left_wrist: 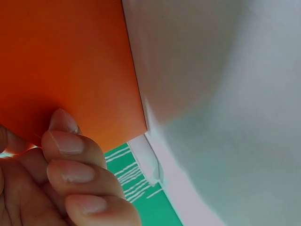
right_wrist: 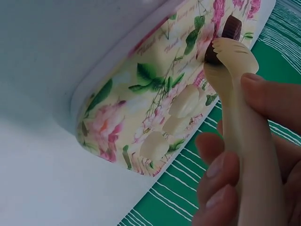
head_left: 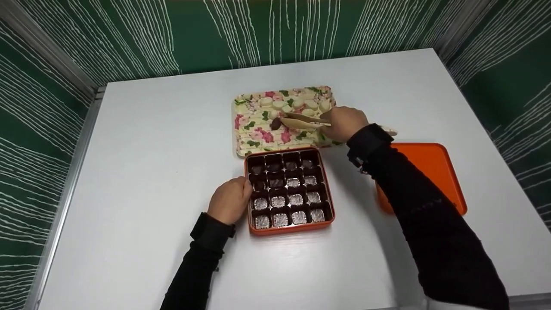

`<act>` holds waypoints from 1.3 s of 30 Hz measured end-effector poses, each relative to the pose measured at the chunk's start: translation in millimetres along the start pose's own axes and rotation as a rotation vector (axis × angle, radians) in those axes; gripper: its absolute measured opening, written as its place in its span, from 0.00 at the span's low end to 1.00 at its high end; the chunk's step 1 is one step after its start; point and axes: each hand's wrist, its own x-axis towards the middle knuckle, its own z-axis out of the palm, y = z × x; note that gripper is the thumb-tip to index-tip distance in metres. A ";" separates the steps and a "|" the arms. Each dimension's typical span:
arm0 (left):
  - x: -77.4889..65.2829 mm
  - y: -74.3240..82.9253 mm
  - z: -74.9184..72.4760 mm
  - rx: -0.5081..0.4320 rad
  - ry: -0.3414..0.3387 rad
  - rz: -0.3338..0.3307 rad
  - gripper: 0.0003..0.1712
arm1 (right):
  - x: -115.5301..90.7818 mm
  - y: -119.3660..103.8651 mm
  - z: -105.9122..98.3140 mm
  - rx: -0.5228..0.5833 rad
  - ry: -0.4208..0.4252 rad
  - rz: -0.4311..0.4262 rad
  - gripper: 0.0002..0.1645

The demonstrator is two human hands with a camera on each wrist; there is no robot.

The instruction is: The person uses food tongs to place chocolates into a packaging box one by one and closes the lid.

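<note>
My right hand (head_left: 345,123) grips a pair of beige tongs (right_wrist: 254,155), their tips low over a floral tray (head_left: 252,125). Between the tips shows part of a dark brown chocolate (right_wrist: 211,55), mostly hidden by the tongs. Another ridged brown chocolate (right_wrist: 232,27) lies just beyond them. Several cream-coloured round pieces (head_left: 298,103) sit along the tray's far side. My left hand (head_left: 230,200) holds the left side of an orange box (head_left: 292,230), its fingertips (left_wrist: 77,172) curled by the wall. Dark pieces sit in the box's far compartments; the nearer ones show shiny bottoms.
An orange lid (head_left: 424,163) lies on the white table (head_left: 163,172) at the right, partly under my right sleeve (head_left: 434,219). The box stands close against the tray's near edge. Green walls with white streaks (head_left: 275,34) border the table's back and sides.
</note>
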 end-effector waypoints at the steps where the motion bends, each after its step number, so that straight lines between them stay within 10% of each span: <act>1: -0.2 -0.1 0.0 0.002 0.000 0.002 0.19 | -0.9 0.5 0.2 -0.006 0.002 -0.007 0.23; 39: -0.2 -1.3 1.0 0.006 0.022 0.033 0.20 | -125.6 -19.0 -24.7 -0.096 0.066 -0.424 0.17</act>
